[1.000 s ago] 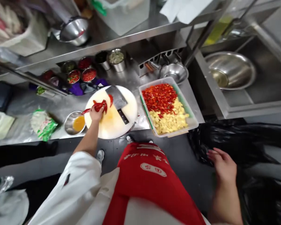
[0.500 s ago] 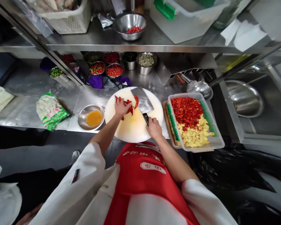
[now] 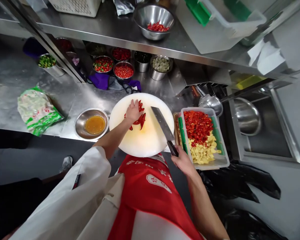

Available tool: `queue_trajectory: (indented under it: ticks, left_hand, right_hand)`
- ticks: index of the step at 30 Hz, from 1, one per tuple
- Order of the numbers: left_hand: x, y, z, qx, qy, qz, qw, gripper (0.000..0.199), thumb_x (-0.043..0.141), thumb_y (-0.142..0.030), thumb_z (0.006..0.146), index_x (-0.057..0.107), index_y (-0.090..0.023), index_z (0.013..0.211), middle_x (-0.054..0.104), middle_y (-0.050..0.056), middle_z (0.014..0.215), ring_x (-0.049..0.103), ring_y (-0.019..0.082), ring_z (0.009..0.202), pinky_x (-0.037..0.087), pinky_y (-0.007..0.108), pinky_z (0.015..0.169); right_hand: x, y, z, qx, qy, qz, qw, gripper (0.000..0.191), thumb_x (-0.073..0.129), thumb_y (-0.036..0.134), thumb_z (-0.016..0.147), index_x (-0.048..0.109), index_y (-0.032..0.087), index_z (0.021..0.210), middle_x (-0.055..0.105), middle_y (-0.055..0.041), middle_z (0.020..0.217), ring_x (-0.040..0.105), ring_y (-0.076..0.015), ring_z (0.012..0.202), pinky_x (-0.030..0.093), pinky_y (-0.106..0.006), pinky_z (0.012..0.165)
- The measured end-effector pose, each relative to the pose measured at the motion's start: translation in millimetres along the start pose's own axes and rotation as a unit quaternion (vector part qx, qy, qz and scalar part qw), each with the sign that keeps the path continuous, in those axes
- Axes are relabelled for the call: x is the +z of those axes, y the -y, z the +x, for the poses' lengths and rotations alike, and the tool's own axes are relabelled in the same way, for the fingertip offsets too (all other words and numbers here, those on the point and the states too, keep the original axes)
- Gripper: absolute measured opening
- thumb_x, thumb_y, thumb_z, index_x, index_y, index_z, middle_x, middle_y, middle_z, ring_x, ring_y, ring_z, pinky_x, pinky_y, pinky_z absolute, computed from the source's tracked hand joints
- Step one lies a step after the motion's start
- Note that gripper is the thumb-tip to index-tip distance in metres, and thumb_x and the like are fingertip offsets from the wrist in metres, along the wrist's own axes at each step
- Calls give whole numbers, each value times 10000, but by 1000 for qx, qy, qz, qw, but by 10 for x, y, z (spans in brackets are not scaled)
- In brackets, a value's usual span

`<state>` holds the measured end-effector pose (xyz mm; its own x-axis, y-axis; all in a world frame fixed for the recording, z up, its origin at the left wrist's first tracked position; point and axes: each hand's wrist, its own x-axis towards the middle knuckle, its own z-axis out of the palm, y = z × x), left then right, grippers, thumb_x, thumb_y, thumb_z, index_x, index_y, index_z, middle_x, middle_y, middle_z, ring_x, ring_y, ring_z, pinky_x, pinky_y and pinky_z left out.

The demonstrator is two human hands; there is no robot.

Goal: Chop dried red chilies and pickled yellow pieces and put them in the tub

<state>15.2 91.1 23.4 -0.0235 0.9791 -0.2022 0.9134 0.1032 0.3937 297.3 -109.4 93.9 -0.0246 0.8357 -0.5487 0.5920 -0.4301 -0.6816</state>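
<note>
A round white cutting board (image 3: 150,140) lies at the counter's front edge. Red chilies (image 3: 142,120) are bunched on its left half, beneath and beside my left hand (image 3: 133,111). That hand rests on them palm down, and its partly spread fingers point away from me. My right hand (image 3: 183,160) is closed around the dark handle of a cleaver (image 3: 163,125) at the board's right side. The cleaver's blade is turned nearly edge-on over the board, clear of the chilies.
Left of the board are a steel bowl of orange liquid (image 3: 92,124) and a plastic bag (image 3: 38,110). A clear tub (image 3: 223,162) of chopped red and yellow pieces sits at right. Ingredient pots (image 3: 158,76) stand behind, under a steel shelf (image 3: 110,41).
My right hand has moved right and toward me with the cleaver, whose blade has turned from flat to nearly edge-on. The chilies are bunched closer under my left hand. The view has shifted.
</note>
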Motion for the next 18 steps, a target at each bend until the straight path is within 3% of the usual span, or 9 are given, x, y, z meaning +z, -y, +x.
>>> queue_trajectory:
  ticks: [3, 6, 8, 10, 12, 15, 18]
  left_hand:
    - [8, -106, -48, 0, 27, 49, 998, 935, 644, -574, 805, 255, -106, 1515, 231, 235, 1579, 254, 407, 1445, 235, 491, 1182]
    - [52, -259, -149, 135, 104, 80, 982, 788, 613, -548, 838, 331, -233, 1503, 214, 141, 1613, 215, 376, 1472, 210, 496, 1188]
    - [66, -292, -232, 205, 144, 73, 965, 815, 630, -571, 818, 310, -298, 1515, 205, 94, 1624, 228, 344, 1476, 219, 470, 1193]
    - [61, -254, -323, 223, 157, 68, 960, 953, 698, -598, 742, 259, -310, 1538, 211, 94, 1623, 240, 346, 1473, 227, 465, 1194]
    - [52, -179, -421, 220, 143, 74, 962, 1003, 742, -550, 713, 240, -302, 1545, 223, 100, 1619, 250, 350, 1468, 233, 470, 1192]
    - [80, -98, -566, 196, 95, 76, 973, 831, 651, -441, 830, 255, -272, 1541, 310, 100, 1585, 330, 305, 1434, 270, 441, 1176]
    - [165, -121, -658, 135, 39, 74, 987, 755, 588, -447, 881, 289, -195, 1527, 395, 136, 1528, 396, 296, 1383, 288, 432, 1167]
  right_hand:
    - [-162, -225, -243, 8, 45, 249, 968, 328, 598, 270, 726, 498, 237, 1037, 536, 61, 722, 392, -83, 400, 298, -234, 382]
    - [-222, -303, -248, 5, 63, 341, 938, 368, 667, 299, 726, 503, 243, 1050, 537, 72, 719, 379, -63, 387, 302, -222, 376]
    - [-255, -307, -129, -3, 77, 349, 934, 371, 671, 296, 726, 500, 243, 1051, 543, 78, 705, 384, -62, 381, 309, -220, 379]
    - [-299, -306, 41, -17, 90, 326, 941, 352, 652, 286, 729, 489, 237, 1036, 548, 83, 688, 395, -64, 375, 313, -218, 379]
    - [-335, -312, 221, -29, 97, 274, 956, 327, 633, 285, 734, 474, 233, 1014, 544, 93, 647, 417, -75, 373, 323, -215, 382]
    - [-314, -317, 439, -45, 104, 189, 975, 318, 601, 287, 746, 459, 231, 1025, 481, 129, 539, 445, -100, 364, 342, -212, 388]
    - [-206, -266, 568, -62, 136, 181, 972, 327, 571, 290, 752, 447, 231, 1049, 466, 143, 539, 444, -95, 354, 339, -206, 378]
